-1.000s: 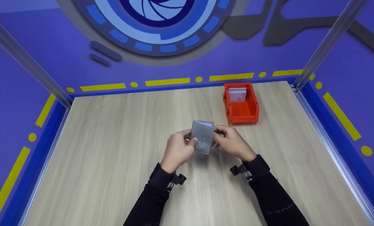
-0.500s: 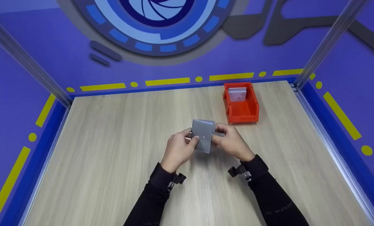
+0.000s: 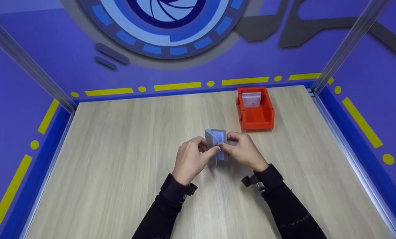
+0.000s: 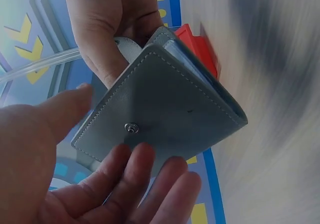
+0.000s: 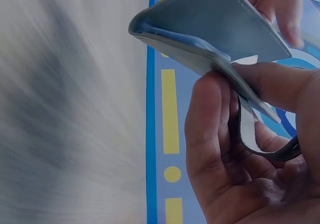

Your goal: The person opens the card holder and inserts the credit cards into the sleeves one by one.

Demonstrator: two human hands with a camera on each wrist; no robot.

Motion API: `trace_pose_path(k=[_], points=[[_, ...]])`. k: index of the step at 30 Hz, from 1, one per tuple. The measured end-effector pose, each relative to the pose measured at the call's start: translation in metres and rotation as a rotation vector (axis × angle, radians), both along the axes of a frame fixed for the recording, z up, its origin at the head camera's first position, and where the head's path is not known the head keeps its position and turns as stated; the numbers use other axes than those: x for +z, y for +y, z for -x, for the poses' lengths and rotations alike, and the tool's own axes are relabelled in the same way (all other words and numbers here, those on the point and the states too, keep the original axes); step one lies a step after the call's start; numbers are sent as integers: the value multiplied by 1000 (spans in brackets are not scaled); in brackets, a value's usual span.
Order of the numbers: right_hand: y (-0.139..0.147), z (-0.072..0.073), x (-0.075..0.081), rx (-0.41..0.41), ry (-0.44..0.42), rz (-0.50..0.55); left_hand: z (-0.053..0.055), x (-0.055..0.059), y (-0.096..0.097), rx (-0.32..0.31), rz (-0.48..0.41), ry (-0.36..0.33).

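1. The right hand has its grip pinching one side of the grey wallet, a strap looping near the palm.
2. The left hand has its grip spread beside the side with the metal snap; I cannot tell if it touches.
3. The wallet stands partly open between both hands, above the tabletop.

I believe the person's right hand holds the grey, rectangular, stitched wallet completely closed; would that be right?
Not quite: the right hand does hold the grey, rectangular, stitched wallet, but it is partly open, as the right wrist view shows.
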State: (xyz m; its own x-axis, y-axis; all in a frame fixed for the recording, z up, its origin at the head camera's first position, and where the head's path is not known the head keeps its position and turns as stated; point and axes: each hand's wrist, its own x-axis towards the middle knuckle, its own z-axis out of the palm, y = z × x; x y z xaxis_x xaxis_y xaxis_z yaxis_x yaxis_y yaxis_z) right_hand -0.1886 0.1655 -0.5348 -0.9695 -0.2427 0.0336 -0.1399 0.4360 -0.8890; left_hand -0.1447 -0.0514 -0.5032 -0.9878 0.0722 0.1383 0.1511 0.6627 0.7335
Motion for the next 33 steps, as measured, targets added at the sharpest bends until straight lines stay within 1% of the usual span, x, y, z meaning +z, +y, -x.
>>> trace_pose_path(k=[4,7,14,18,21,24,28,31,33], points=[[3,1,1,-8,-41,-9,2,2,-2,8,-19,-17],[6,2,3,-18,-60,-5,3,4,-5,26,-34,-23],[12,6,4,-45,-41,-8,8,7,-18,76,-48,-24],[14,7,2,-52,-40,-1,12,4,-26,99,-52,-44],[14,8,0,-51,-46,0,17,0,-32,117,-50,-59],[15,9,-5,-51,-57,-12,22,-8,-35,134,-25,-86],[15,11,-14,-50,-71,-41,27,-22,-35,144,54,-130],[15,12,-21,-55,-75,-69,29,-34,-31,140,123,-141],[15,13,-26,-63,-93,-90,30,-41,-28,135,161,-135]])
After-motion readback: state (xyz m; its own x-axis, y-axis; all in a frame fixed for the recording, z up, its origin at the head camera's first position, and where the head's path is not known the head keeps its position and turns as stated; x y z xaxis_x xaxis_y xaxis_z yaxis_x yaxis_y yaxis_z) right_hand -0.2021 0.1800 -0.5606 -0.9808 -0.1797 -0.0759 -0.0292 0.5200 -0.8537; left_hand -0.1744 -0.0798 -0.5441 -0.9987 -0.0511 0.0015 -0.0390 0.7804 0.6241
